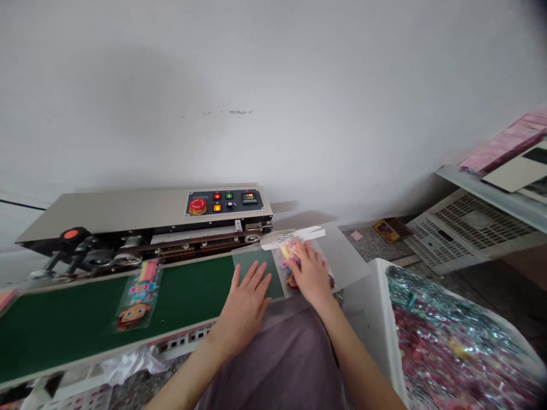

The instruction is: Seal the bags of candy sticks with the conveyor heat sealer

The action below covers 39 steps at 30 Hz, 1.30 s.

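Note:
My left hand (245, 302) rests flat, fingers spread, over the translucent sheet (274, 280) at the right end of the green conveyor belt (192, 287). My right hand (311, 273) lies over a clear plastic packet (285, 255) on the white sheet beside the belt, thumb and fingers apart on top of it. Pink and yellow sticks show at that packet's upper end; my fingers cover part of it. Further left on the belt lies a similar packet (139, 296) with a cartoon face, blue lettering and coloured sticks.
Behind the belt stands a sealing machine (106, 213) with a red stop button (198, 206), lit switches and rollers. A white bin (384, 319) of shiny packets stands at right. Beyond it are a perforated plastic crate (444, 228) and a shelf with pink boxes (508, 139).

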{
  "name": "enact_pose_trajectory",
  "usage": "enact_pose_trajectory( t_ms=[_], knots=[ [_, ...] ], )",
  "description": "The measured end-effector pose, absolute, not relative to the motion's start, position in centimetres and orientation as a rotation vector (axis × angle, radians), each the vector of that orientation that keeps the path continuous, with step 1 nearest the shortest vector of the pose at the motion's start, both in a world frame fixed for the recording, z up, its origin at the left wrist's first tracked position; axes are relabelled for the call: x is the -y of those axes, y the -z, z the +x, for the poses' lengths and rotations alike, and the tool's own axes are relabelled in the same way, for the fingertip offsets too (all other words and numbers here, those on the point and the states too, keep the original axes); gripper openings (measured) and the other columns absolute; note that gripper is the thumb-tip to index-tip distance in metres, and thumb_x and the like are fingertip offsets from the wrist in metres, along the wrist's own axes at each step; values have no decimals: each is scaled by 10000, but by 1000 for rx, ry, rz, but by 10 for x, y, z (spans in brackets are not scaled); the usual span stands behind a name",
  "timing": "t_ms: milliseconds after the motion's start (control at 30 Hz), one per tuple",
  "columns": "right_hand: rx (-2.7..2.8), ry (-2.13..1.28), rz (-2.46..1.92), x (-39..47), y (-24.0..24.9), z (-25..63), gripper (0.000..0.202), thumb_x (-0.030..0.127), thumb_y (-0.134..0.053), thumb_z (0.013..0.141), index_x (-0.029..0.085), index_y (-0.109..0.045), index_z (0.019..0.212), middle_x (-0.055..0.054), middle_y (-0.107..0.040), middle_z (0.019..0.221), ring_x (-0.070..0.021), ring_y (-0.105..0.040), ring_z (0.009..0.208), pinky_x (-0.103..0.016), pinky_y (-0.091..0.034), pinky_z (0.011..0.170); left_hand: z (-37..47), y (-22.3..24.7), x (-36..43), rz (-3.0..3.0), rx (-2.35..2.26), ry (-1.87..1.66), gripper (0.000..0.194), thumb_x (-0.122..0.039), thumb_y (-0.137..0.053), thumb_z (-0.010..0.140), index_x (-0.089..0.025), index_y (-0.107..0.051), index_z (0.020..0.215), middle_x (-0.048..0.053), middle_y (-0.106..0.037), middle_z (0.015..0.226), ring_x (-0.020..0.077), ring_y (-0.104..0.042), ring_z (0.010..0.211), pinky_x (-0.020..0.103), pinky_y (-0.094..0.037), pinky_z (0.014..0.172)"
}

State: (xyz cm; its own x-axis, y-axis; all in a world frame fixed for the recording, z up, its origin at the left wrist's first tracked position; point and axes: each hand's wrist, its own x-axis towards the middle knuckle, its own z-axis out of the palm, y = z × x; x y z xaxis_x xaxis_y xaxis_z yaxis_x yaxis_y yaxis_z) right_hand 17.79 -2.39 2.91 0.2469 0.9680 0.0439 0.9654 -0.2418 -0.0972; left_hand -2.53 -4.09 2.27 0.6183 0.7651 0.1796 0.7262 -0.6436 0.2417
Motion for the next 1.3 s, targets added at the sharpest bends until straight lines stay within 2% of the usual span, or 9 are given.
enact_pose_trajectory(
  t_ms=[133,367,467,567,733,867,1000,1167,1300],
  knots=[
    [1973,-10,-2340,21,-37,144,618,447,-428,994,193,-349,1551,-160,-372,1592,-341,-398,1394,-488,-399,1029,-19,-20,35,2685,-1266,-375,445,-226,-428,999,-193,-502,1436,115,-495,1524,288,-379,1460,620,-248,1196],
    [1688,58,-2619,8,-35,176,630,441,-360,1013,120,-332,1554,-206,-391,1568,-365,-423,1370,-513,-441,997,-8,-16,31,2691,-1292,-323,451,-271,-420,1011,-178,-499,1446,123,-468,1543,308,-362,1467,624,-245,1195],
    [1887,134,-2497,14,-31,183,616,475,-376,1016,232,-300,1576,-128,-316,1625,-373,-331,1440,-546,-403,1047,4,-8,30,2717,-1280,-352,463,-279,-374,1026,-162,-474,1463,125,-395,1590,292,-289,1502,612,-240,1201],
    [2163,237,-2284,25,-25,187,511,441,-405,1019,378,-386,1526,-17,-279,1649,-358,-273,1476,-562,-335,1105,12,2,26,2750,-1226,-348,525,-291,-357,1024,-146,-371,1528,132,-304,1630,301,-207,1528,652,-218,1189],
    [2045,279,-2414,34,-20,196,473,438,-402,1018,323,-509,1464,-74,-330,1625,-409,-325,1440,-572,-399,1032,10,-3,10,2764,-1091,-269,582,-193,-344,981,-142,-299,1559,128,-254,1648,291,-173,1537,672,-155,1192],
    [2040,364,-2328,34,-16,194,483,401,-417,1018,304,-475,1487,-74,-341,1619,-397,-273,1471,-637,-281,1108,0,-15,-3,2755,-959,-209,659,-144,-444,894,-142,-333,1544,139,-271,1641,295,-195,1532,650,-111,1206],
    [2195,303,-2087,36,-14,184,454,345,-413,1023,321,-488,1471,-36,-474,1543,-339,-287,1471,-606,-202,1154,-10,-16,-5,2722,-952,-276,622,-111,-441,884,-186,-415,1501,103,-365,1609,258,-312,1495,585,-106,1232],
    [2158,298,-2070,33,-18,169,418,340,-449,1009,243,-576,1395,-92,-591,1432,-367,-369,1408,-603,-208,1132,0,-18,-3,2639,-1129,-379,458,-234,-339,1017,-177,-500,1442,113,-481,1536,258,-419,1434,597,-135,1226],
    [2094,336,-2141,33,-24,161,402,319,-474,1000,214,-596,1368,-103,-632,1376,-372,-407,1371,-593,-202,1132,16,-11,1,2656,-1271,-341,537,-337,-313,1043,-120,-364,1532,149,-362,1597,305,-342,1475,669,-158,1197]
  ],
)
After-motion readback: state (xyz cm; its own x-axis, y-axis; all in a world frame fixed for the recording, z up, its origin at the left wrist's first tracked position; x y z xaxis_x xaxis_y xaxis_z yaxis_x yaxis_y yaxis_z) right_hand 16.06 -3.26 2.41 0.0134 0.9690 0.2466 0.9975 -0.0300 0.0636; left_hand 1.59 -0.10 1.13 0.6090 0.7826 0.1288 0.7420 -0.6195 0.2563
